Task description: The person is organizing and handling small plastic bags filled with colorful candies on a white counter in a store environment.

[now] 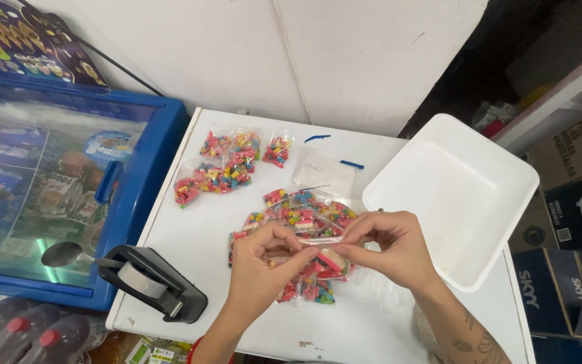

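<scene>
While both pinch a crinkly clear candy bag (331,258), left hand (262,266) and right hand (389,244) curl closed.

Head camera looks steeply down, close over the white table (197,243).

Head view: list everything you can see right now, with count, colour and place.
Held candy bag: one, clear with red and white sweets, pinched between both hands.
Candy bags: two clusters, multicolour; this one at the table's back, another behind the hands.
Empty bags: small stack, clear, mid-table.
Tray: one, white, right.
Tape dispenser: one, black, front left.
Spoon: one, metal, on the freezer.
Freezer: one, blue, left.
Table: one, white.
Cardboard boxes: several, far right.
Left hand, right hand: pinching the held bag's top edge.
</scene>
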